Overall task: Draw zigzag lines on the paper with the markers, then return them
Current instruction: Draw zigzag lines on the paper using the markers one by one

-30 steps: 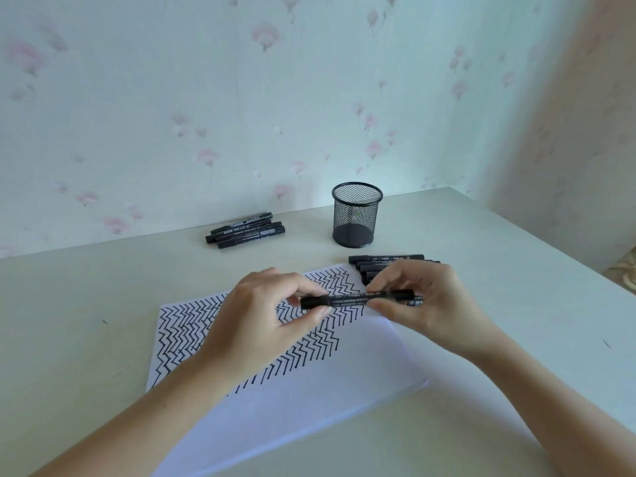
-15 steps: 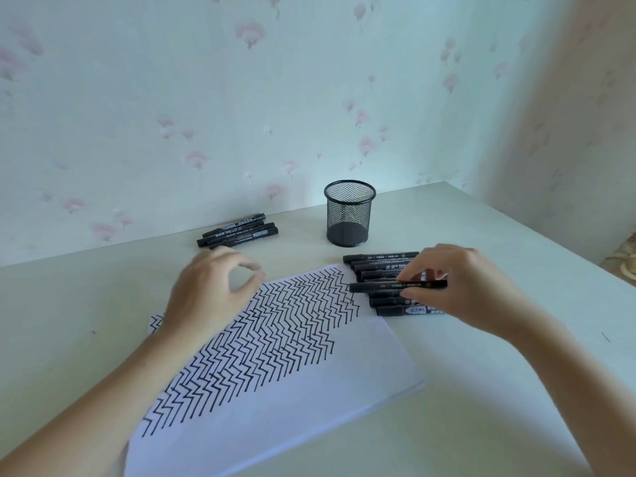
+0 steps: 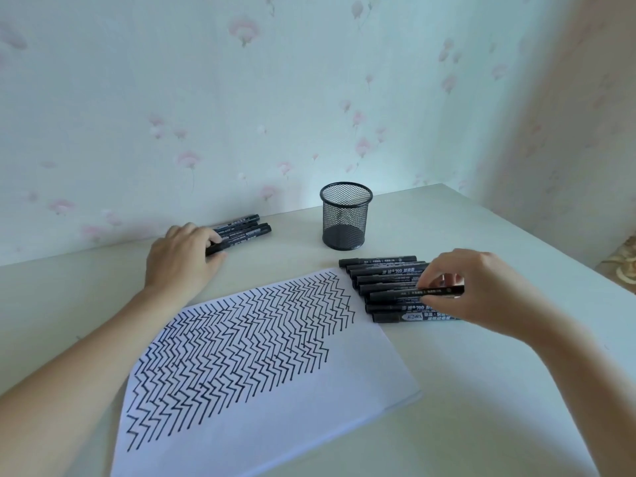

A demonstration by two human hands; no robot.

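Observation:
A white sheet of paper (image 3: 309,418) lies on the table, its upper half filled with black zigzag lines (image 3: 241,342). Right of the sheet's top corner lies a row of several black markers (image 3: 385,280). My right hand (image 3: 481,290) pinches one black marker (image 3: 413,295) by its right end, held level just over that row. A smaller pile of black markers (image 3: 247,228) lies at the back left by the wall. My left hand (image 3: 182,259) rests on that pile's left end, fingers curled around the nearest marker (image 3: 218,248).
A black mesh pen cup (image 3: 346,215) stands at the back centre between the two marker groups. The flowered wall runs right behind the table. The table's right edge (image 3: 550,242) slants toward me.
Both hands held one marker over the paper a second ago. My right hand carried it right to the row, while my left hand let go and reached back left onto the pile.

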